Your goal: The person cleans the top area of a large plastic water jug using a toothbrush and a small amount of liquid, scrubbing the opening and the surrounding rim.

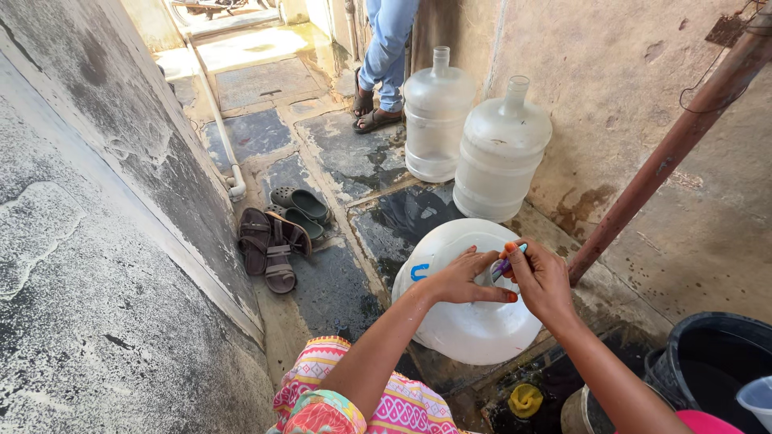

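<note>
Down near the middle of the alley floor, a big white water jug (470, 321) lies tilted on the wet stone, its top end turned toward the person. The left hand (462, 281) rests flat on the jug by its mouth, fingers together and slightly curled, thumb stretched to the right. The right hand (543, 277) sits just beside it, touching the jug's mouth area, and pinches a small thin purple and light blue object (508, 264) between thumb and forefinger; what the object is cannot be told.

Farther off, two clear empty water jugs (500, 153) stand upright against the right wall, close to each other. Beyond them another person's legs in blue jeans (388, 48) and sandals stand at the far end. On the left, by the grey wall, lie a pair of brown sandals (269, 245) and a pair of dark green clogs (299, 207). A rusty pipe (675, 145) leans up the right wall. At the near right sits a black bucket (708, 362), and a yellow scrubber (525, 399) lies on the dark wet floor below the jug.
</note>
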